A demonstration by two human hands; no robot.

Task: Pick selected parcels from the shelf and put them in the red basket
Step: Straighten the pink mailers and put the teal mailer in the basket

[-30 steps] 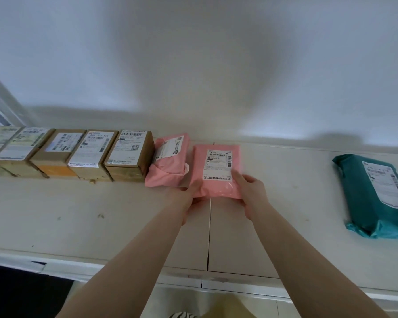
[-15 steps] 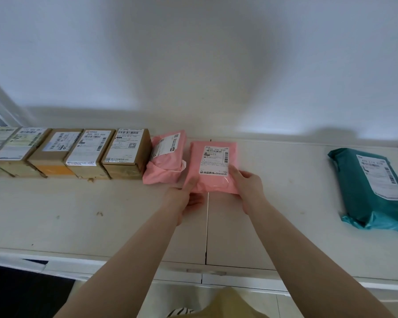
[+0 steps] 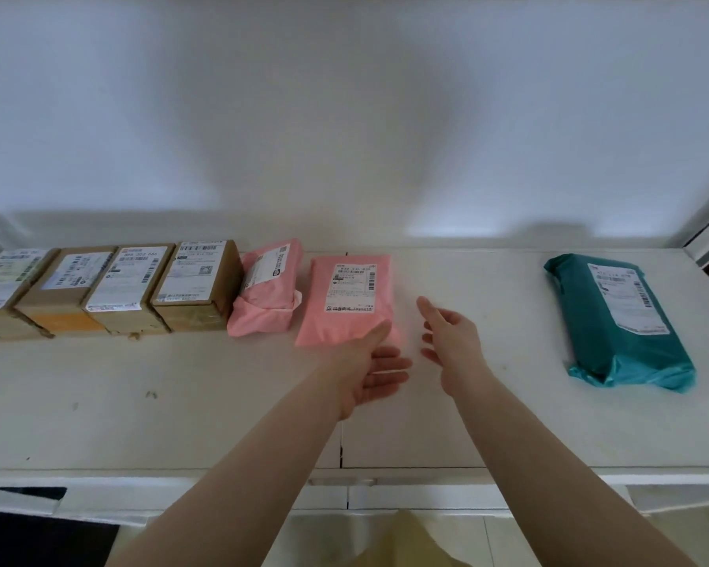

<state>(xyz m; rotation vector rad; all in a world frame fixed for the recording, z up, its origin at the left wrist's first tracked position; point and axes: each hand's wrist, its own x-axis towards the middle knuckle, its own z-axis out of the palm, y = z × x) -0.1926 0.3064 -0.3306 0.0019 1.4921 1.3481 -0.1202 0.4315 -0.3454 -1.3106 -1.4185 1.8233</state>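
Head view: white shelf (image 3: 508,403) carrying a row of brown boxes (image 3: 197,286) at left, a folded pink parcel (image 3: 269,292), a flat pink parcel (image 3: 346,300) lying label up, and a teal parcel (image 3: 619,321) well apart at right. Left hand (image 3: 369,368) spread, thumb at the flat pink parcel's near edge. Right hand (image 3: 447,341) spread, holding nothing, just beside that parcel.

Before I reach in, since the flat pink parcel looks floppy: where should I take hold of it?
Take the flat pink parcel by its near short edge, from the front. It lies flat on the shelf with that edge toward both open hands, left hand and right hand, probably giving the easiest pinch.
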